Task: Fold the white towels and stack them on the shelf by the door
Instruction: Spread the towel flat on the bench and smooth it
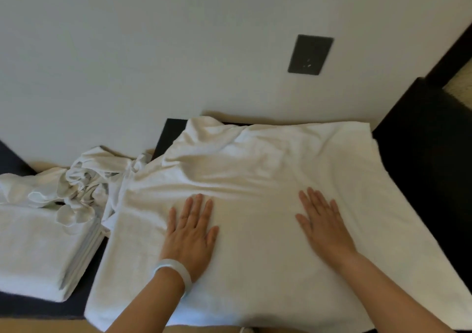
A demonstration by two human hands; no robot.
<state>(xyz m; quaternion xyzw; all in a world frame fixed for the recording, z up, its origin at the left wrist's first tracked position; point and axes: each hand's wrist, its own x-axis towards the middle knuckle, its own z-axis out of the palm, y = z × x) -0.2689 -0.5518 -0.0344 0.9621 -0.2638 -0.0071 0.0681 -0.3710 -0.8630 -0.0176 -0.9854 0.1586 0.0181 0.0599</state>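
A large white towel (255, 166) lies spread over a dark surface (421, 159), wrinkled toward its far left corner. My left hand (190, 233) lies flat on the towel near its middle, fingers straight, a pale bangle on the wrist. My right hand (323, 220) also presses flat on the towel, further right, fingers spread. Neither hand holds anything. A stack of folded white towels (38, 251) sits at the left.
A crumpled heap of white cloth (86, 177) lies between the folded stack and the spread towel, against the white wall (178, 51). A dark wall plate (310, 54) is above the towel. Dark trim and pale floor show at the far right.
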